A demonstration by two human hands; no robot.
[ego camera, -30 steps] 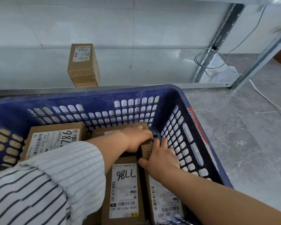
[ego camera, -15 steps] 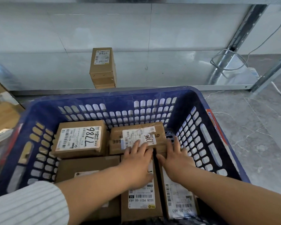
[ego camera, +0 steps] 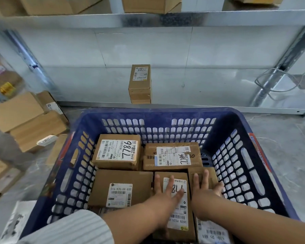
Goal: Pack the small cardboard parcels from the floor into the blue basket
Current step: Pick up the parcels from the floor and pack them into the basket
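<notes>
Cardboard parcels (ego camera: 116, 150) lie packed in the blue basket (ego camera: 158, 111). The left grip (ego camera: 167, 191) rests flat, fingers straight, on a long parcel (ego camera: 178, 219) running near-to-far; the right grip (ego camera: 203, 190) lies likewise on its neighbour (ego camera: 211, 231). Loose parcels (ego camera: 33, 127) wait on the floor (ego camera: 280, 155) far left, nearer the left grip.

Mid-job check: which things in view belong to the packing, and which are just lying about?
Job: blue basket; packed parcels in it; left hand and right hand, flat on two of them; floor parcels left of the basket.

Lying about: upper-shelf boxes; upright parcel on the low shelf; cable loop.
</notes>
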